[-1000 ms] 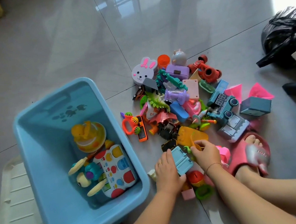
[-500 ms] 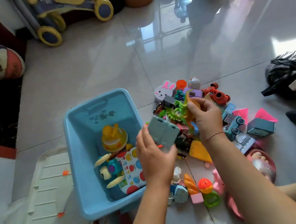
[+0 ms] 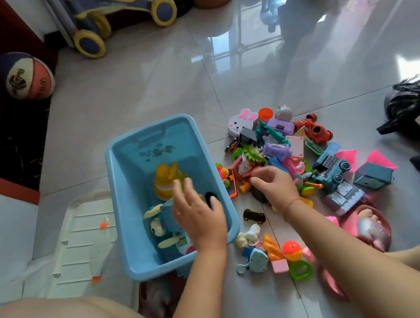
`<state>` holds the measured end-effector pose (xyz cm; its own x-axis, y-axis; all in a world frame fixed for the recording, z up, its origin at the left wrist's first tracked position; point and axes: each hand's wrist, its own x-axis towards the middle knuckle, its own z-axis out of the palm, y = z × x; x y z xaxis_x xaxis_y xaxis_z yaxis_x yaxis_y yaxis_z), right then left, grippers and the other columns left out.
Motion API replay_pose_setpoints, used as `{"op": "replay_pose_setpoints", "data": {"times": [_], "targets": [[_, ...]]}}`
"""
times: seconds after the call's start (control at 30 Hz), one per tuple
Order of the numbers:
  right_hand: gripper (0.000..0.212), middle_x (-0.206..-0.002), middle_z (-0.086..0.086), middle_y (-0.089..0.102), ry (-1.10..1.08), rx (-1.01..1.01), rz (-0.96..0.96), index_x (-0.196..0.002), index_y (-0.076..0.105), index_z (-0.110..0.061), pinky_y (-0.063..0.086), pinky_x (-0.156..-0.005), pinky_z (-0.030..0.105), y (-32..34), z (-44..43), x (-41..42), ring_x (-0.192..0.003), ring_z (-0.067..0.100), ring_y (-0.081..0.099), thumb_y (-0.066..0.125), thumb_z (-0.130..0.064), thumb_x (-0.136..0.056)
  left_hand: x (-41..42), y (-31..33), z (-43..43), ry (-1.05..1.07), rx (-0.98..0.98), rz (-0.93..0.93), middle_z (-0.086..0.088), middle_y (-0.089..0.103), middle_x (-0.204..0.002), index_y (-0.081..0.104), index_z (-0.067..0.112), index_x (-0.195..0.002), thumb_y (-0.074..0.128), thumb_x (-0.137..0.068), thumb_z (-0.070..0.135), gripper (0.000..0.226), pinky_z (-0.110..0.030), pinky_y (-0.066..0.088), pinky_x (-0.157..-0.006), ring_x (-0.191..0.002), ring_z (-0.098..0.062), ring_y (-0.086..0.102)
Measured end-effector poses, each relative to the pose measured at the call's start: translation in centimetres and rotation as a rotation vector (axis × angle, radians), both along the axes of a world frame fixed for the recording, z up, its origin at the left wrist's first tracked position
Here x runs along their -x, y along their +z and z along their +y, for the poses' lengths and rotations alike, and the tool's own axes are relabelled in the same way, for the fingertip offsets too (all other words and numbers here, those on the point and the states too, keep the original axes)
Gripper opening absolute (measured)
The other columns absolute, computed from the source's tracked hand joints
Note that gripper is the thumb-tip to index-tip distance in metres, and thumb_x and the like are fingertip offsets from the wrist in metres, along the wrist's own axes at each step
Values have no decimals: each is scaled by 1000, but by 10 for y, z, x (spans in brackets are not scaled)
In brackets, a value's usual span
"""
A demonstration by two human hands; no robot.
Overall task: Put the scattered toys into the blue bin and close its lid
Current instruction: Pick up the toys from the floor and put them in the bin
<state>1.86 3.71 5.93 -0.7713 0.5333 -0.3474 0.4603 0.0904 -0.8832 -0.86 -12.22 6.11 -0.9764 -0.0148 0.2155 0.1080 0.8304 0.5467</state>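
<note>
Glossy grey tile floor (image 3: 139, 93); blue plastic bin (image 3: 131, 197) open, toy heap (image 3: 278, 148) right of it. My left hand (image 3: 198, 215) hovers spread over bin. Nearer the heap, my right hand (image 3: 275, 184) curls onto red plastic toy (image 3: 256, 172); pinch unconfirmed. Its white ribbed lid (image 3: 79, 241) lies left of bin.

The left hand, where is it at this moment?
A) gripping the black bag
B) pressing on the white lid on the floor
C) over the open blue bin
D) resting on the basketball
C: the left hand is above the toys inside the blue bin, its fingers spread and holding nothing.
</note>
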Motion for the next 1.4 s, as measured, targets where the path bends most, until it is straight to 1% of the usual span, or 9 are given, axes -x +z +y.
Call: {"op": "replay_pose_setpoints", "data": {"times": [0.13, 0.23, 0.37, 0.6, 0.77, 0.87, 1.1, 1.27, 1.4], "targets": [[21, -96, 6, 62, -44, -7, -283, -98, 61, -13, 49, -92, 39, -63, 19, -64, -100, 28, 60, 70, -14, -79, -56, -34, 32, -543, 87, 74, -11, 48, -133, 52, 16, -120, 60, -77, 11, 44, -41, 36, -105, -123, -25, 44], [48, -120, 9, 55, 170, -185, -471, -117, 57, -15, 41, -99, 35, -100, 12, -103, -113, 24, 52, 75, -21, -73, -90, -70, 31, -730, 167, -132, -4, 49, -131, 52, 21, -119, 60, -78, 19, 42, -41, 47, -98, -119, -22, 51], [63, -133, 7, 44, 216, -218, -537, -131, 47, -19, 35, -104, 32, -119, 3, -118, -126, 22, 42, 74, -27, -74, -96, -98, 17, -720, 427, -614, -2, 19, -156, 18, 24, -148, 62, -86, 36, 77, -38, 21, -116, -142, -25, 23], [62, -130, 8, 48, 182, -171, -570, -128, 48, -16, 38, -103, 34, -145, -8, -117, -123, 24, 45, 75, -22, -72, -85, -129, 13, -666, 506, -746, -6, 19, -155, 10, 26, -150, 68, -80, 42, 92, -37, 26, -112, -141, -25, 26], [60, -129, 8, 50, 125, -133, -586, -125, 51, -17, 35, -108, 41, -162, -12, -116, -130, 28, 39, 76, -20, -70, -81, -149, 19, -642, 478, -815, -2, 31, -145, 29, 25, -143, 70, -75, 48, 83, -35, 34, -109, -132, -22, 36], [55, -125, 5, 51, 136, -167, -608, -123, 53, -19, 38, -103, 35, -168, -10, -112, -123, 24, 44, 75, -22, -72, -73, -157, 21, -670, 478, -799, 0, 41, -130, 43, 24, -131, 72, -72, 49, 70, -33, 39, -102, -121, -21, 42], [54, -119, 5, 54, 123, -150, -584, -121, 57, -19, 41, -98, 33, -166, -3, -103, -112, 21, 49, 76, -24, -71, -70, -159, 25, -647, 464, -800, -1, 43, -128, 47, 17, -123, 74, -71, 46, 65, -32, 39, -101, -117, -21, 42], [50, -118, 9, 57, 46, -114, -515, -119, 59, -15, 43, -94, 35, -148, 16, -93, -107, 24, 54, 77, -23, -72, -58, -129, 26, -494, 286, -928, 6, 48, -92, 49, 22, -95, 76, -70, 46, 44, -22, 38, -68, -84, -11, 45], [47, -112, 8, 58, -122, -40, -395, -116, 59, -17, 50, -86, 37, -118, 38, -75, -95, 22, 54, 77, -24, -73, -48, -99, 35, -392, 71, -1041, 4, 57, -87, 53, 26, -85, 76, -71, 46, 33, -22, 43, -58, -80, -14, 56]]}}
